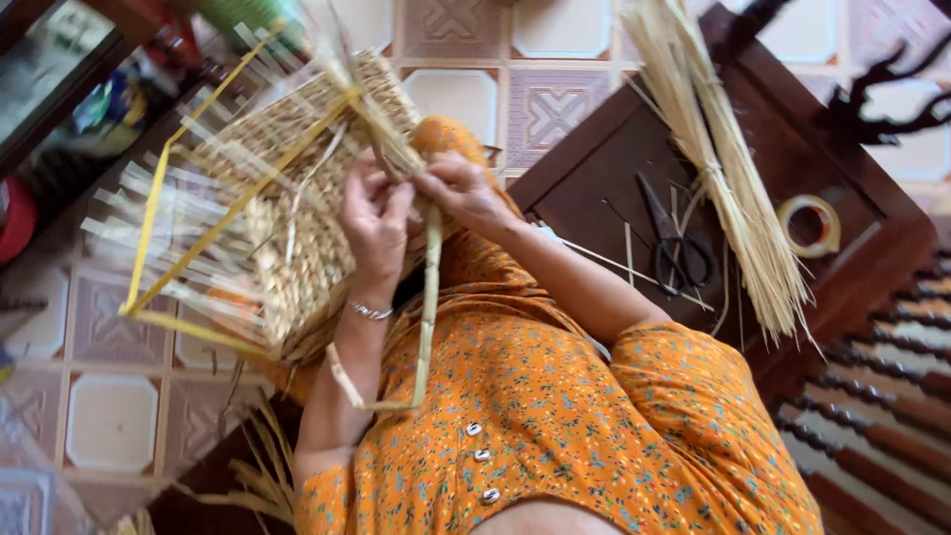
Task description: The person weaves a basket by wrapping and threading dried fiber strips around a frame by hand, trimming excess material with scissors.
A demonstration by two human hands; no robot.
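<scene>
A half-woven straw basket (297,228) on a yellow frame rests on my lap, with loose strand ends sticking out to the left. My left hand (376,213), with a silver bracelet at the wrist, pinches straw at the basket's near edge. My right hand (461,188) sits right beside it, fingers closed on the same straw strands (391,139) that rise from the weave. A long flat strand (430,297) hangs from between my hands, over my orange floral dress (555,426).
A dark wooden table (594,178) stands to the right, bearing black scissors (674,243), a roll of tape (810,224) and a tall bundle of dry straw (733,188). Patterned floor tiles (109,416) lie to the left. Wooden slats (882,396) show at the far right.
</scene>
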